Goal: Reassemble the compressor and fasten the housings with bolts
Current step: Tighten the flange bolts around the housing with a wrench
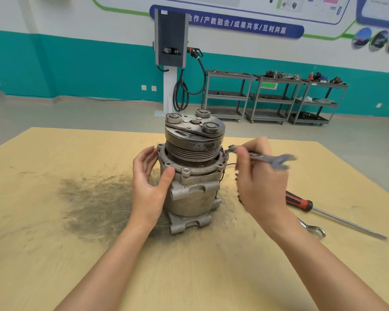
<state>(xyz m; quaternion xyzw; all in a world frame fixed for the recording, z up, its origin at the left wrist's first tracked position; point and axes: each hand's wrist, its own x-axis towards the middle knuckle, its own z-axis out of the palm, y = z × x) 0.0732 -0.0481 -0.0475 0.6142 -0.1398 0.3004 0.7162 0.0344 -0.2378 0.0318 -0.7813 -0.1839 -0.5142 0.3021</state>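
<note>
As it stood upright near the middle of the wooden table [54,254], the compressor: a grimy grey metal unit [190,176] with its clutch end up.
Top plate: a dusty round disc [194,125] carried three raised round bosses and a small centre nut.
Pulley: dark and ribbed with several grooves [192,150], it sat just under the disc.
Flange: a pale ring with bolt holes [184,170] ran around the base of the pulley; a bolt [225,156] sat at its right edge.
Body: the cast aluminium housing [189,198] looked dull and stained, with ports on the front and mounting lugs touching the table at the bottom.
Left hand: it [147,182] cupped the compressor's left side, fingers curled against the flange and the thumb pressed on the front rim.
Right hand: blurred, it [259,176] grasped a double-ended open spanner [259,157] around its middle; one end met the bolt at the flange's right edge.
Table surface: a dark smear of grime [92,198] spread to the left of the compressor.
Other tools: a red-and-black screwdriver [332,215] lay to the right, and a second spanner [313,228] was partly hidden behind the right forearm.
Background: grey shelf trolleys [272,97] stood against a teal and white wall.
</note>
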